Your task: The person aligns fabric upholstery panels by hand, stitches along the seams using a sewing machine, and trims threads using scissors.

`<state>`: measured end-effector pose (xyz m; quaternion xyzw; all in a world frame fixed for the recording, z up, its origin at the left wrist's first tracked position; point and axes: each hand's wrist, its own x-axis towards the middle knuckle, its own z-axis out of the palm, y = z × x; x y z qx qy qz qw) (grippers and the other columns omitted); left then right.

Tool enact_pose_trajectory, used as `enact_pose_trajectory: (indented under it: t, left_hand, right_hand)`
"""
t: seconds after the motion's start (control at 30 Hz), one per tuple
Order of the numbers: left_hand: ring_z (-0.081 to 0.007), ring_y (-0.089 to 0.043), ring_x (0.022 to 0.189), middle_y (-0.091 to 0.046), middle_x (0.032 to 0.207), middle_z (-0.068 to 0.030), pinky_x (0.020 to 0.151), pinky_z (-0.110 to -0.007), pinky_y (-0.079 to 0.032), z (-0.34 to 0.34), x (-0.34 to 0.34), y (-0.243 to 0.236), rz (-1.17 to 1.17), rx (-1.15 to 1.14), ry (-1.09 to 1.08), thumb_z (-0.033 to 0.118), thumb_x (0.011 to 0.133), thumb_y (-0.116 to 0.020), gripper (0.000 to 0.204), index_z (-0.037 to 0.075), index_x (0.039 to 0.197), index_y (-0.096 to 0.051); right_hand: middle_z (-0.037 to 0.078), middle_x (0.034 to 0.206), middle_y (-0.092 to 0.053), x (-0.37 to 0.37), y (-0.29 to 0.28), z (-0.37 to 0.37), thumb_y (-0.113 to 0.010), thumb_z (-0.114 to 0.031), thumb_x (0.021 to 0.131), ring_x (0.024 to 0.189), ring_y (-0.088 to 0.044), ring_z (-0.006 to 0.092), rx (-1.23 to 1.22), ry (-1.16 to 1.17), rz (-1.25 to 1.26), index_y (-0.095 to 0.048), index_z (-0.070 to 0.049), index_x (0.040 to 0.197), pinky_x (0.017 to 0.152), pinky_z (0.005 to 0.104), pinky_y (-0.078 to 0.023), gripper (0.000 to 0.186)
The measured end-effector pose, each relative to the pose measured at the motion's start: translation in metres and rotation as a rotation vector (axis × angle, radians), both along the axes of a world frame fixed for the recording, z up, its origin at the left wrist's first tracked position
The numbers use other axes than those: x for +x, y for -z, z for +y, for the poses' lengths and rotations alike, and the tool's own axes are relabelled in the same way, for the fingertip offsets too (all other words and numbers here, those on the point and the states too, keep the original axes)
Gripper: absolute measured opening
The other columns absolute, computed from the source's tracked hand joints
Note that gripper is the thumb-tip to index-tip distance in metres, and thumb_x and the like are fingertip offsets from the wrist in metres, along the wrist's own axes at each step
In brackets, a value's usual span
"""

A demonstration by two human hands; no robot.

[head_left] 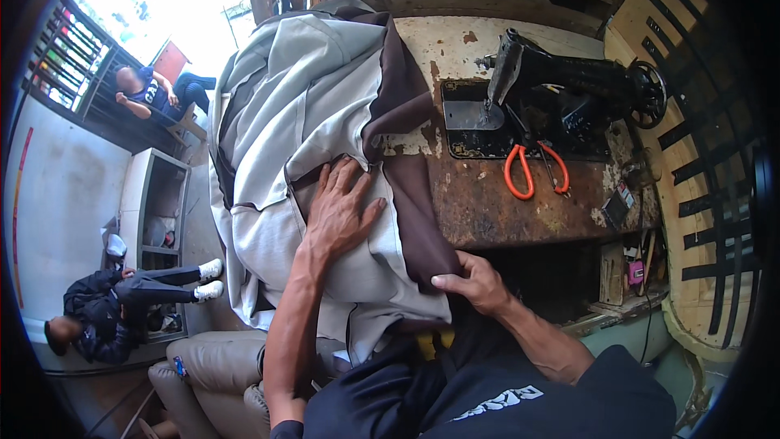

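Observation:
A large sewn fabric piece [276, 236], pale grey with dark brown panels, is heaped over the left side of the worktable and hangs down onto my lap. My left hand [341, 203] lies flat on it with fingers spread, across a seam between grey and brown. At the fabric's right edge, my right hand [481, 283] pinches the brown panel [416, 203] between thumb and fingers. Beyond the hands stands a black sewing machine [561, 69] with a handwheel. Scissors with orange handles [520, 172] rest partly on its base; no hand touches them.
The worn wooden tabletop [479, 211] ends just beyond my right hand. A small dark box [617, 205] sits near its right end, with a pink item [634, 272] below. A slatted chair back [707, 162] stands at right. Two people sit at left, near a cabinet [146, 203].

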<state>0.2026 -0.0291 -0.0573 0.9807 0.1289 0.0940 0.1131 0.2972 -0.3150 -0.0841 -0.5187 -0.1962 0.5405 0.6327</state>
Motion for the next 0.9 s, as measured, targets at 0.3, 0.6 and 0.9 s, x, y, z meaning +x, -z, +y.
enact_pose_trajectory:
  t: [0.3,0.6,0.9]
  left_hand:
    - [-0.0388,-0.035,0.153,-0.046,0.156,-0.0207,0.129,-0.057,-0.017,-0.036,-0.024,-0.013,0.061,0.006,0.14,0.048,0.098,-0.063,0.065,0.014,0.153,-0.056]
    - [-0.0379,-0.035,0.152,-0.044,0.157,-0.0145,0.127,-0.054,-0.021,-0.046,-0.005,-0.023,-0.032,-0.062,0.022,0.041,0.087,-0.078,0.076,0.014,0.154,-0.053]
    - [-0.0288,-0.041,0.152,-0.051,0.159,-0.0136,0.129,-0.055,-0.015,-0.05,-0.004,-0.012,0.029,-0.034,0.078,0.046,0.094,-0.066,0.075,0.004,0.155,-0.05]
  right_hand:
    - [0.015,0.115,-0.074,0.016,-0.049,-0.027,-0.089,-0.041,0.085,0.108,-0.068,0.0181,-0.267,0.028,-0.29,-0.064,0.005,0.131,0.1,0.032,-0.052,0.07]
    - [0.002,0.087,-0.072,0.026,-0.035,-0.022,-0.077,-0.02,0.097,0.076,-0.064,0.009,-0.2,0.401,-0.108,-0.066,0.003,0.113,0.073,0.0267,-0.053,0.031]
    - [0.006,0.068,-0.067,0.031,-0.042,-0.022,-0.077,-0.027,0.095,0.065,-0.058,0.0099,-0.478,0.354,-0.63,-0.067,0.002,0.113,0.066,0.0315,-0.05,0.035]
